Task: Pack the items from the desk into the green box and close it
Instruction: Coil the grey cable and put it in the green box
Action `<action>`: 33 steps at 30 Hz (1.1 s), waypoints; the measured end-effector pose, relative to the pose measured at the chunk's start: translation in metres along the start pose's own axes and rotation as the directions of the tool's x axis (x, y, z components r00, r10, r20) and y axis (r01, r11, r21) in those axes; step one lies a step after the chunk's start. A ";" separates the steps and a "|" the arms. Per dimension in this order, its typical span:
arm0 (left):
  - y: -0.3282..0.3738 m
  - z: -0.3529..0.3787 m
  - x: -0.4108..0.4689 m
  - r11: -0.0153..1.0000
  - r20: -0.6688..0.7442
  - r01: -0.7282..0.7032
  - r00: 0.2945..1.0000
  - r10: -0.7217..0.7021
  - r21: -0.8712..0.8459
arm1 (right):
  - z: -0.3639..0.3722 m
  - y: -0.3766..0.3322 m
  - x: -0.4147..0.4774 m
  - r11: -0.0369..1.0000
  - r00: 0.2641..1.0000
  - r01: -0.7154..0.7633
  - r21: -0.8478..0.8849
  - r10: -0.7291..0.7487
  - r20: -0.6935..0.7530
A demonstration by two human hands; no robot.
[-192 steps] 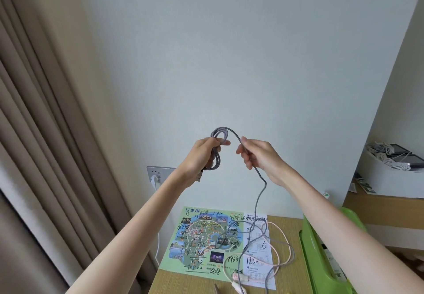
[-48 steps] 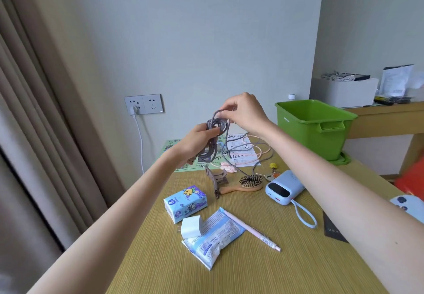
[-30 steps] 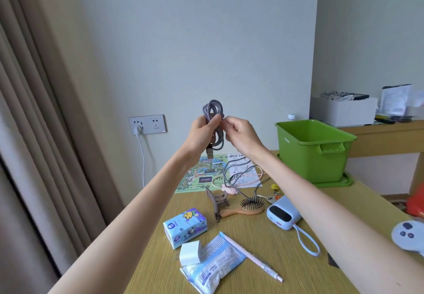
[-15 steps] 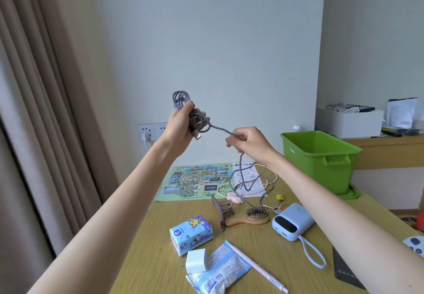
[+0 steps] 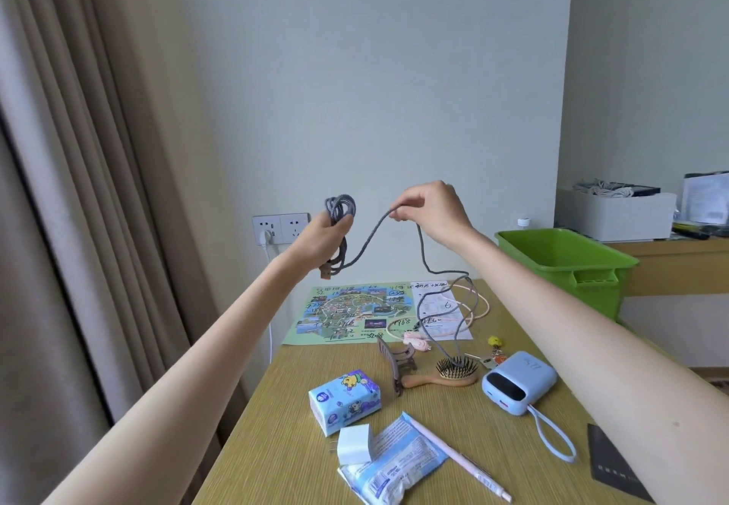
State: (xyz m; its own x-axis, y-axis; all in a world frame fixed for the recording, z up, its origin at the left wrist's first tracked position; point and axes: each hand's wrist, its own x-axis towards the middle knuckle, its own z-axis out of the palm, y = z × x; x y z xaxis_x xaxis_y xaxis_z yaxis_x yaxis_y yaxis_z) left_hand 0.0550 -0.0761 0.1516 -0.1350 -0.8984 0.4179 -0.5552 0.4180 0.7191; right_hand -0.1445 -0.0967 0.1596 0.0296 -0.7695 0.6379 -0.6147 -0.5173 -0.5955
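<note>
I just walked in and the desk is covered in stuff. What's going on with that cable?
A person holds a grey cable, partly coiled. The left hand grips the loops; the right hand pinches the loose length, whose tail hangs down to the desk. The green box stands open at the far right. The tissue pack, hairbrush, power bank and pen lie unpacked.

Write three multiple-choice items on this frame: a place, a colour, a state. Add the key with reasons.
1. The wooden hairbrush lies: A) on the floor B) on the desk beside the hair claw C) on the map.
2. The cable held in both hands is: A) grey B) pink C) white.
3. The green box is: A) lidded B) tipped over C) open-topped.
Key: 1 B, it lies just right of the claw; 2 A, a grey strand runs from left hand to right hand; 3 C, its rim and inner wall show.
</note>
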 end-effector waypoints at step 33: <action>0.045 0.019 -0.001 0.850 -0.034 0.008 0.999 -0.031 -0.527 | 0.012 -0.014 -0.030 0.981 0.992 0.086 0.172 -0.100 0.076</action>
State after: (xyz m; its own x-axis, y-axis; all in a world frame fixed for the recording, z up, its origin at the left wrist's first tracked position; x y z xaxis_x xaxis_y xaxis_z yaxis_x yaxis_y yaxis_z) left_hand 0.0150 -0.0595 0.1731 -0.0896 -0.9058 0.4141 -0.0406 0.4188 0.9072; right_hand -0.1268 -0.0704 0.1428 0.1506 -0.7400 0.6556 -0.4649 -0.6382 -0.6136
